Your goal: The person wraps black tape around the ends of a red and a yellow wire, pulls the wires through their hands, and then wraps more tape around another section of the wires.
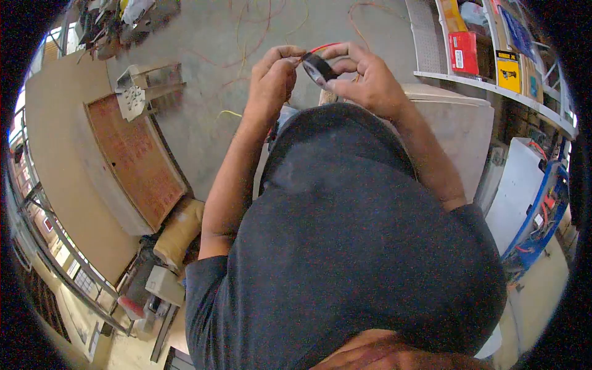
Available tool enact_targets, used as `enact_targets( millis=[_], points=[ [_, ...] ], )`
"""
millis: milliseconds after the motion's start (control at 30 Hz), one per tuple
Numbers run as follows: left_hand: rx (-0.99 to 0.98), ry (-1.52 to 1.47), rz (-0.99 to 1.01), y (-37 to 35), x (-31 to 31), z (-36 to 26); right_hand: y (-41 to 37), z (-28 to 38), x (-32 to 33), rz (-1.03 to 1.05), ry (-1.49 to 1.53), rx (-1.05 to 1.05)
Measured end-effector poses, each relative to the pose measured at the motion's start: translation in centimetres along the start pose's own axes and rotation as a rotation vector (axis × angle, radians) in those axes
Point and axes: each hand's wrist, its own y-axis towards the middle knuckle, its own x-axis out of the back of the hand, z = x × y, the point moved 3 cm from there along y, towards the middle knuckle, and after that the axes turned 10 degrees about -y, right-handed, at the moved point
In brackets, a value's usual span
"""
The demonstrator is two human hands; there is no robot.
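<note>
A roll of black tape (pixel 319 69) is held in my right hand (pixel 365 79), between the thumb below and the fingers above. My left hand (pixel 276 77) is closed in a pinch at the roll's left side, on the end of a thin red wire (pixel 325 46). The wire passes over the top of the roll towards my right fingers. Both hands are close together in front of my dark shirt, at the top middle of the view. Whether a strip of tape runs between them is too small to tell.
Orange and yellow cables (pixel 269 28) lie loose on the concrete floor (pixel 203 34). On the right stand a shelf (pixel 493 86) with red and yellow boxes and a pale panel (pixel 453 126). Large brown boards (pixel 68 154) and a rolled tan bundle (pixel 179 231) are at the left.
</note>
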Motion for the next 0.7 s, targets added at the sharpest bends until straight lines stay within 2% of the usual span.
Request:
enact_targets(
  millis=[100,167,200,267,333,367,400,433,467,500,533,567,600,633,667,700],
  points=[
    [0.051,0.009,0.047,-0.5,-0.9,-0.7,-0.4,-0.8,-0.4,-0.009,-0.036,-0.03],
    [-0.139,0.154,0.037,-0.3,-1.5,-1.7,-0.6,0.1,-0.2,-0.101,-0.08,0.06],
    [-0.155,0.213,0.046,0.4,-1.4,-1.4,-0.5,0.6,0.1,-0.183,-0.121,0.139],
    [-0.302,0.315,0.06,1.0,-1.0,-0.4,-0.6,0.0,1.2,-0.299,-0.265,0.135],
    [-0.284,0.411,0.065,1.6,-0.3,1.6,-0.7,1.6,2.5,-0.399,-0.344,0.114],
    [-0.27,0.368,0.072,1.8,-0.2,2.7,-0.2,1.9,2.9,-0.403,-0.349,0.104],
    [-0.339,0.406,0.091,0.4,-1.1,0.3,0.8,2.0,3.1,-0.363,-0.333,0.131],
    [-0.244,0.501,0.032,0.1,-1.3,0.5,1.6,1.0,2.9,-0.305,-0.414,0.098],
    [-0.374,0.426,0.057,1.2,-1.0,2.9,2.3,0.7,2.4,-0.21,-0.431,0.006],
    [-0.363,0.61,0.041,0.6,-1.5,1.6,3.4,-0.5,2.1,-0.098,-0.527,0.013],
    [-0.386,0.582,0.059,-0.1,-1.9,0.7,4.5,-1.8,1.5,-0.015,-0.454,-0.025],
    [-0.51,0.549,0.049,1.5,-1.0,3.2,5.5,-2.5,1.0,0.067,-0.384,-0.07],
    [-0.543,0.662,0.006,1.0,-1.0,2.1,5.8,-1.5,1.0,0.146,-0.332,-0.113],
    [-0.56,0.646,0.0,1.5,-0.7,3.1,5.8,-1.1,0.8,0.188,-0.141,-0.086],
    [-0.533,0.604,0.0,1.3,-0.7,2.8,6.0,-0.7,0.9,0.183,-0.172,-0.112],
    [-0.499,0.703,0.0,0.4,-0.9,1.6,6.7,-2.1,0.2,0.167,-0.004,-0.18]
  ],
)
